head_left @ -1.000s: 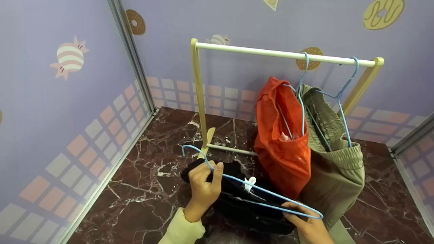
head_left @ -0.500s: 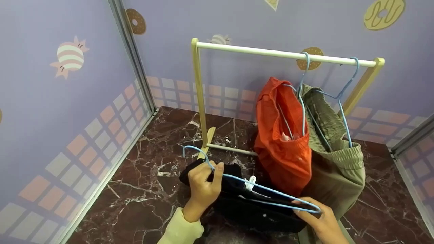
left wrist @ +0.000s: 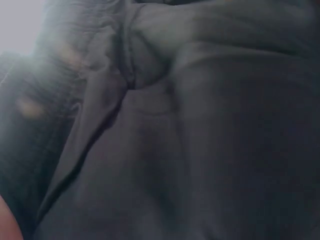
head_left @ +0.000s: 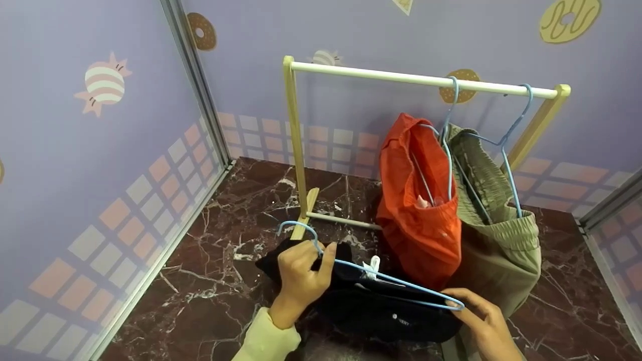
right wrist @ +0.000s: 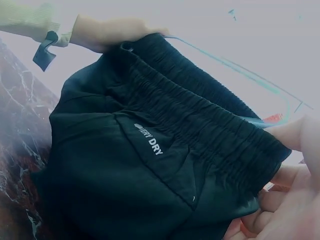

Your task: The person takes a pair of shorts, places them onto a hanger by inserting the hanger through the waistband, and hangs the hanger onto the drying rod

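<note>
Black elastic-waist pants (head_left: 371,313), printed with white lettering near a pocket, hang between both hands. My left hand (head_left: 303,273) grips a light blue wire hanger (head_left: 401,282) below its hook, together with one side of the waistband. The hanger's far end lies at the waist opening, by my right hand (head_left: 484,318). In the right wrist view, the right thumb and fingers pinch the other side of the waistband (right wrist: 210,115). A white drawstring (head_left: 372,265) shows at the opening. Dark cloth (left wrist: 150,150) fills the left wrist view; only a sliver of skin shows there.
A clothes rack (head_left: 371,74) with a white rail and wooden posts stands behind. Red pants (head_left: 426,235) and khaki pants (head_left: 501,260) hang from its right half on blue hangers. The floor (head_left: 195,281) is dark red marble, with patterned walls (head_left: 45,150) around.
My right hand has moved up and right, drawing the waistband outward past the hanger's end. The hanger has tipped slightly, and the white lettering has come into sight. My left hand keeps its grip.
</note>
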A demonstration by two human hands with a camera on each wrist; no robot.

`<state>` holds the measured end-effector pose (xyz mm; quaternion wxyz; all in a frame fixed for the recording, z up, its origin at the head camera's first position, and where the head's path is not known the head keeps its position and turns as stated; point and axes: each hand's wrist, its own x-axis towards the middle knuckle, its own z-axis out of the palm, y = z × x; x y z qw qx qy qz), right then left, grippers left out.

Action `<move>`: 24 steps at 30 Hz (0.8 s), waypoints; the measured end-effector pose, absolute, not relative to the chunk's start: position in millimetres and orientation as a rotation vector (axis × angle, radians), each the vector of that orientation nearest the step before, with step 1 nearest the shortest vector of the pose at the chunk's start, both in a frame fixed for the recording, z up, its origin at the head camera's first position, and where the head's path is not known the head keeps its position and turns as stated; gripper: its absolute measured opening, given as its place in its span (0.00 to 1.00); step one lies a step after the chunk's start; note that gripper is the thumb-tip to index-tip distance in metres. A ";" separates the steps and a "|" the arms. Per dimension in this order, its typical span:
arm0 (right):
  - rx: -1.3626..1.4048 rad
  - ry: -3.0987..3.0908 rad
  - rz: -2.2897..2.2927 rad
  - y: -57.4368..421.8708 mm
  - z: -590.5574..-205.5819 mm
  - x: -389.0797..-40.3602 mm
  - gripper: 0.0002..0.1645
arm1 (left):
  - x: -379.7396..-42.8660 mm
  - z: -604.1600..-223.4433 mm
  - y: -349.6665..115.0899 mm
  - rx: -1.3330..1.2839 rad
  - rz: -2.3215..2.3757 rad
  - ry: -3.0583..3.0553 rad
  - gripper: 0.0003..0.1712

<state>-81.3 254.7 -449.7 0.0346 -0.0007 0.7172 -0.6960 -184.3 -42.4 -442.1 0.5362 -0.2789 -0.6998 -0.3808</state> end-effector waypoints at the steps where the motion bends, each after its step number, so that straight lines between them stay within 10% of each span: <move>1: -0.024 2.190 -2.172 255.3 -450.3 -81.0 0.16 | -184.5 -442.4 -42.3 -0.664 -0.895 -1.668 0.17; 24: 0.330 2.446 -2.203 259.5 -446.8 -81.7 0.15 | -185.0 -442.2 -40.3 -0.723 -0.755 -1.723 0.26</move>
